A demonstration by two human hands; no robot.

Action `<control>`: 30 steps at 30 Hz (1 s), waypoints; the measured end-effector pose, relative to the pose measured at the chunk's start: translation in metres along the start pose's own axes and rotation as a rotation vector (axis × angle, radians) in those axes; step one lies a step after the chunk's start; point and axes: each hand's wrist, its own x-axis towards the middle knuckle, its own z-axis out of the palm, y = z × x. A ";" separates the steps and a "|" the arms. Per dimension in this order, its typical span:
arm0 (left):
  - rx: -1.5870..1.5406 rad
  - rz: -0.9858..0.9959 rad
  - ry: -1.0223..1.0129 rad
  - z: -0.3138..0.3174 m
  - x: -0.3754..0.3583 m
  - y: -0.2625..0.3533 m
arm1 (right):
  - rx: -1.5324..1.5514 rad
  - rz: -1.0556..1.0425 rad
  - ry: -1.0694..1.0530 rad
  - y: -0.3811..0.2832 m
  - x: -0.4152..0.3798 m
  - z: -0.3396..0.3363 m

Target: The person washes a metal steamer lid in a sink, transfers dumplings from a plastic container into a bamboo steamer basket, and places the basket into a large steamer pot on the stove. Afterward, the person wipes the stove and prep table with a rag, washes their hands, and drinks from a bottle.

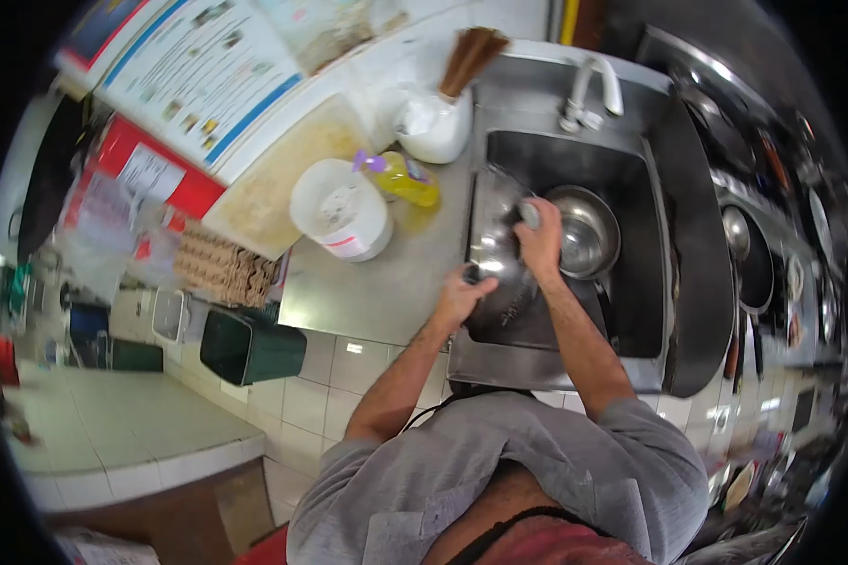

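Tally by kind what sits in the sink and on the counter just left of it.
Metal bowls in the sink: 1
Metal trays held by the left hand and right hand: 1
Yellow spray bottles: 1
White tubs: 1
White jugs: 1
Total: 5

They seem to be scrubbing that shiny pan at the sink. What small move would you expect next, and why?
Probably another short scrubbing stroke across the metal pan. The left hand grips the pan's near edge and holds it tilted over the sink, while the right hand presses a small scrubber on its surface. The tap shows no water that I can make out, so rinsing looks less likely yet.
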 end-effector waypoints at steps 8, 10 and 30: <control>0.506 0.012 -0.046 -0.011 0.018 -0.016 | 1.066 0.556 -0.205 -0.145 0.067 0.068; 0.612 0.532 -0.026 -0.010 0.030 -0.042 | 1.283 0.673 -0.398 -0.186 0.081 0.103; 0.822 0.470 0.086 0.032 -0.007 0.077 | 0.583 1.225 -0.447 0.231 -0.087 -0.062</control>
